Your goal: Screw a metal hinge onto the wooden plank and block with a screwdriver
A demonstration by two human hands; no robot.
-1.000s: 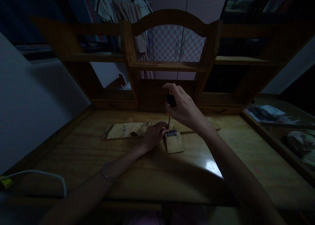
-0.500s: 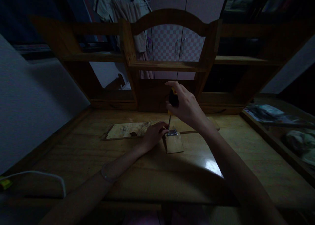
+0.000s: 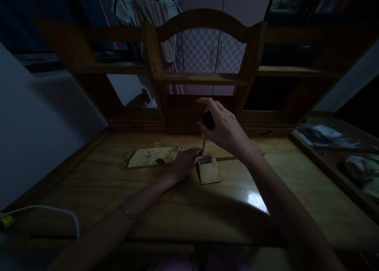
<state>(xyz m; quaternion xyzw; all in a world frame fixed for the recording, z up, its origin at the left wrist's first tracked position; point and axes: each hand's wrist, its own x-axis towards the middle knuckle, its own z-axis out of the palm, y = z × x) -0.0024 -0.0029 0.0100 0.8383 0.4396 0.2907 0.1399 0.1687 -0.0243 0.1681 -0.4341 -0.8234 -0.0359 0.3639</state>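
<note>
My right hand [image 3: 223, 125] is wrapped around the black-and-yellow handle of a screwdriver [image 3: 208, 120]. Its shaft points down, nearly upright, with the tip at a small metal hinge [image 3: 206, 159]. The hinge lies across the edge of a small square wooden block [image 3: 210, 173] and a long wooden board [image 3: 148, 156] behind it. Beside the tip, my left hand [image 3: 184, 163] rests on the board, thumb and fingers drawn together at the hinge's left end. Whatever sits between those fingertips is too small and dark to make out.
Everything lies on a wooden desktop [image 3: 142, 219]. A wooden shelf unit [image 3: 201, 79] with drawers rises along the back. At the left front is a white cable [image 3: 53, 209]; bagged items [image 3: 327, 132] lie on a surface to the right. The room is dim.
The screwdriver and my right hand have shifted very slightly to the left, with the tip still at the hinge. My left hand keeps its place.
</note>
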